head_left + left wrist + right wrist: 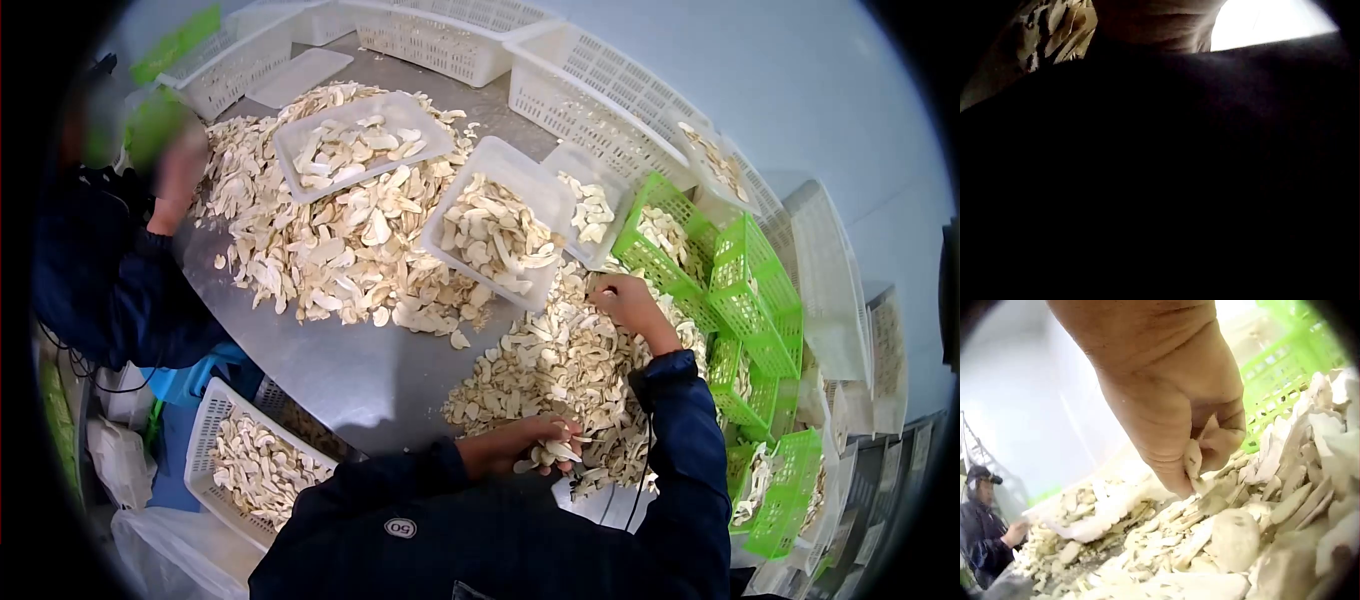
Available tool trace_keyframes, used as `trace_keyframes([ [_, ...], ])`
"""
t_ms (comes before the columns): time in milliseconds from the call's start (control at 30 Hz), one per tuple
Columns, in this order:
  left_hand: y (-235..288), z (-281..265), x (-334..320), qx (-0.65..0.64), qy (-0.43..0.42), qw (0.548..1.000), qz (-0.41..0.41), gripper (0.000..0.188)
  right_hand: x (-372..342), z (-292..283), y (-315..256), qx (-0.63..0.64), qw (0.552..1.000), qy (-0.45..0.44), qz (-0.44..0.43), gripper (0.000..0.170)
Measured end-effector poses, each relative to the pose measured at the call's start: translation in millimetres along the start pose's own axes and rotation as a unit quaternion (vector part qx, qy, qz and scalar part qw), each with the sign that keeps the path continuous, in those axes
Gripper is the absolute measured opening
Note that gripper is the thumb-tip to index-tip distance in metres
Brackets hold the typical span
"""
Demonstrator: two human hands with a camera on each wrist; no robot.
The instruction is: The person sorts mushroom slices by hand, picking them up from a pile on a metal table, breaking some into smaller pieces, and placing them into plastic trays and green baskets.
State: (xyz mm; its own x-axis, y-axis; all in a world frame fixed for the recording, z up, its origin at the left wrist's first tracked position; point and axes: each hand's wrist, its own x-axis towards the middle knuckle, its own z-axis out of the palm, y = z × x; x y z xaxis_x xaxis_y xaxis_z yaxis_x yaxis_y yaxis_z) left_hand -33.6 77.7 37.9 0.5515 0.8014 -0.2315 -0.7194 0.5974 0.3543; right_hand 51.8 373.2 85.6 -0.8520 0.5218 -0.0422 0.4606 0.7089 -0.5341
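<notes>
My left hand [510,440] holds several dried, pale mushroom slices [546,456] low over the near edge of the pile. In the left wrist view, dark cloth covers most of the frame, with only part of the wrist [1157,25] showing. Over the right part of the mushroom pile [550,365], my right hand [630,305] reaches down beside a clear tub. The right wrist view shows its thumb and fingers pinching a mushroom slice [1193,457] just above the heap.
Clear plastic tubs [438,235] of slices stand at the pile's far side. Green baskets [755,300] line the right, white crates [590,95] the back. A slice-filled white crate [205,455] sits lower left. Another person [130,270] stands at the left of the metal table [340,370].
</notes>
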Motion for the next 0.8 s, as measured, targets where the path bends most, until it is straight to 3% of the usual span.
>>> trace_keyframes([
  [133, -2.1, -2.7, 1.8, 0.012, -0.014, 1.000, 0.011, 0.035, -7.5, -6.7, 5.8, 0.208, 0.974, -0.021, 0.087, 0.017],
  [267, -2.9, -6.8, 1.5, 0.034, 0.007, 0.999, 0.022, 0.034, -17.2, -12.2, -33.1, 0.383, 0.879, -0.013, 0.284, 0.025],
  [367, 25.4, 13.1, -22.5, 0.045, 0.082, 0.995, 0.045, 0.032, -4.0, -2.3, -24.3, 0.456, 0.854, -0.059, 0.243, 0.029],
  [400, 30.9, -10.2, -11.3, 0.095, 0.021, 0.992, 0.084, 0.033, 5.6, -2.5, -28.9, 0.493, 0.835, -0.073, 0.234, 0.028],
  [433, 63.1, 4.4, -21.6, 0.224, 0.051, 0.967, 0.111, 0.029, 18.5, -4.9, -34.6, 0.496, 0.838, -0.059, 0.219, 0.028],
  [467, 90.5, 8.3, -22.0, 0.130, 0.034, 0.981, 0.136, 0.028, 34.9, -8.9, -42.0, 0.501, 0.840, -0.045, 0.204, 0.027],
  [500, 121.3, 15.8, -24.6, 0.155, 0.080, 0.970, 0.167, 0.027, 48.6, -20.4, -58.6, 0.467, 0.859, -0.042, 0.206, 0.029],
  [567, 187.2, 30.6, -24.4, 0.222, 0.132, 0.939, 0.227, 0.025, 68.9, -35.0, -88.3, 0.529, 0.839, 0.003, 0.126, 0.040],
  [600, 211.2, 34.5, -22.2, 0.278, 0.133, 0.901, 0.305, 0.025, 80.6, -40.8, -89.0, 0.529, 0.841, -0.031, 0.106, 0.048],
  [667, 255.2, 36.1, -10.0, 0.415, 0.254, 0.797, 0.358, 0.039, 83.3, -47.5, -116.8, 0.465, 0.872, 0.074, 0.137, 0.049],
  [700, 271.2, 52.2, -18.6, 0.579, 0.376, 0.666, 0.283, 0.049, 76.3, -51.1, -122.1, 0.403, 0.906, 0.093, 0.092, 0.050],
  [800, 269.0, 23.0, -10.5, 0.784, 0.438, 0.271, 0.346, 0.056, 37.0, -59.1, -123.1, 0.241, 0.964, 0.115, -0.014, 0.052],
])
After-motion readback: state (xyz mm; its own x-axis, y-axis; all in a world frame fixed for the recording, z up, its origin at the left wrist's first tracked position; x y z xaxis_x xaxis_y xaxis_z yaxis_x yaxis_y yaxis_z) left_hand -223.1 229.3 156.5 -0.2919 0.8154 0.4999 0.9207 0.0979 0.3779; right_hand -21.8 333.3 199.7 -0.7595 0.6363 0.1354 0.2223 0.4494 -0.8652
